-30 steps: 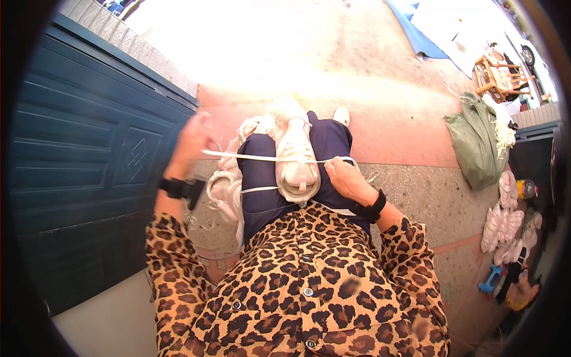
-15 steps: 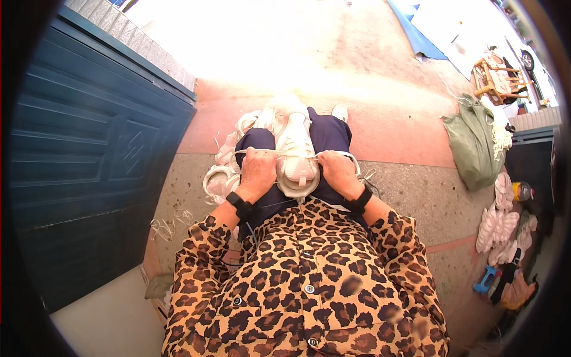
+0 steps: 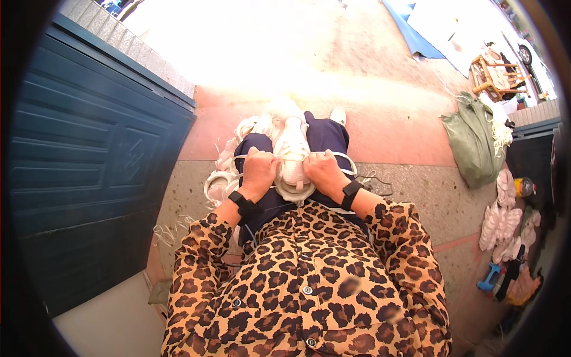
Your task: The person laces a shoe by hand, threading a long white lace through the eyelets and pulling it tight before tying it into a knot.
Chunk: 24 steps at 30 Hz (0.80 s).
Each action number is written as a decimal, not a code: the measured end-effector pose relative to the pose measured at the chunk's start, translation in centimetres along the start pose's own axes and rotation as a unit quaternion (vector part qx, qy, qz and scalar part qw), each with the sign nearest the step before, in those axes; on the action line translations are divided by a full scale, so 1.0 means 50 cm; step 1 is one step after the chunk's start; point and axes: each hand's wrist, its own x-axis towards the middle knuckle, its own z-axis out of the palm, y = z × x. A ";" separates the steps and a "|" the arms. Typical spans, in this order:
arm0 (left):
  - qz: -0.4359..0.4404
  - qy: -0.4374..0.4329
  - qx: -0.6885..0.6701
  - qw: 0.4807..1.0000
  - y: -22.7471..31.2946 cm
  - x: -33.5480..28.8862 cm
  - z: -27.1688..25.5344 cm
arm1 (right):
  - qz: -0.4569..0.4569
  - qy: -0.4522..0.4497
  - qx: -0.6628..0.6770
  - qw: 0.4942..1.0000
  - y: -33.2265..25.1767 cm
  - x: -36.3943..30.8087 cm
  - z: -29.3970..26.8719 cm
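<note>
A white and pale pink sneaker [image 3: 293, 143] rests on my lap between my knees, its heel opening toward my body. My left hand [image 3: 260, 172] is closed on the white shoelace at the shoe's left side. On the other side, my right hand [image 3: 325, 171] is closed on the shoelace [image 3: 353, 165] too, and a loop of it sticks out past the knuckles. Both fists sit close to the shoe. More pale shoes [image 3: 220, 184] lie beside my left leg, partly hidden by it.
A dark blue panelled door [image 3: 101, 149] stands at left. Loose white laces [image 3: 166, 234] lie on the floor near it. To the right are a green sack [image 3: 474, 143], a bamboo chair [image 3: 496, 77], several pale shoes [image 3: 499, 223] and a blue object [image 3: 489, 278].
My right hand has moved left, in against the shoe, and the lace stretched between the hands has gone shorter. My left hand has stayed nearly in place.
</note>
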 end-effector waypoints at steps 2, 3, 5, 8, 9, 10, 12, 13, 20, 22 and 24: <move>-0.004 0.035 0.007 0.999 -0.001 -0.014 0.009 | 0.021 -0.042 -0.008 0.999 -0.001 0.005 -0.007; -0.006 0.069 0.011 0.998 0.001 -0.024 0.015 | 0.018 -0.041 -0.007 0.999 -0.002 0.000 -0.015; -0.008 0.053 0.031 0.998 0.038 -0.031 -0.008 | 0.101 -0.011 0.105 0.989 -0.004 -0.009 -0.041; 0.010 -0.012 0.154 0.988 0.053 -0.041 -0.021 | 0.125 -0.044 0.073 0.988 -0.004 -0.013 -0.029; 0.008 -0.013 0.152 0.988 0.049 -0.044 -0.017 | 0.133 -0.053 0.057 0.988 0.002 -0.017 -0.022; 0.005 -0.005 0.143 0.990 0.039 -0.046 -0.013 | 0.137 -0.052 0.077 0.986 0.011 -0.019 -0.021; -0.021 -0.015 0.111 0.993 0.029 -0.052 -0.005 | 0.142 -0.028 0.143 0.979 0.017 -0.028 -0.012; -0.021 -0.016 0.110 0.994 0.021 -0.054 0.003 | 0.148 -0.003 0.208 0.967 0.018 -0.031 -0.011; 0.017 -0.021 0.014 1.000 0.020 -0.026 -0.019 | 0.160 0.101 0.347 0.919 0.015 -0.037 0.005; 0.049 -0.022 0.067 0.996 0.027 0.001 -0.040 | 0.145 0.092 0.349 0.921 0.019 -0.040 0.008; 0.025 -0.014 0.001 1.000 0.037 0.040 -0.034 | 0.088 0.085 0.273 0.954 0.016 -0.038 0.015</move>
